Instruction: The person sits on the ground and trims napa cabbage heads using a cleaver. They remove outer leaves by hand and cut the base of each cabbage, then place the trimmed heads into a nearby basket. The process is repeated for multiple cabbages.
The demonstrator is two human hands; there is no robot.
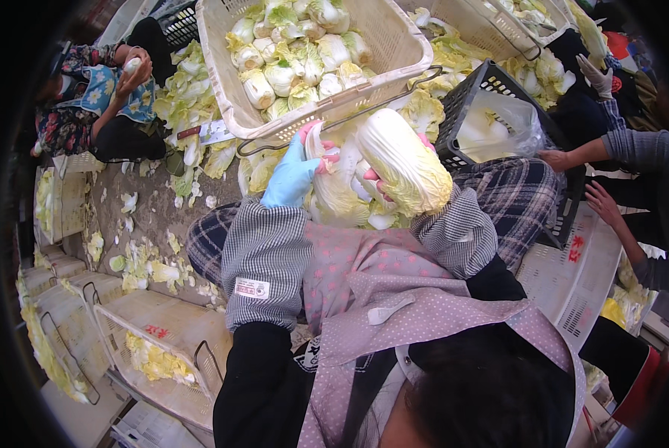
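A pale, trimmed napa cabbage (404, 162) rests in my right hand (380, 182), whose fingers show at its lower left side and thumb area at its upper right. My left hand (298, 168), in a light blue glove with bare fingertips, grips a white outer cabbage leaf (315, 141) just left of the head. Beneath both hands, loose cabbage leaves (340, 204) lie heaped between my plaid-covered legs. Beyond them, a large cream plastic crate (424, 53) with a wire handle holds several small cabbage heads (284, 78).
A cleaver (214, 133) lies on leaves left of the crate. At right stands a black crate (452, 126) lined with a plastic bag. More crates (166, 313) stand at lower left. A person (110, 101) sits at upper left; other people's hands (604, 203) are at right.
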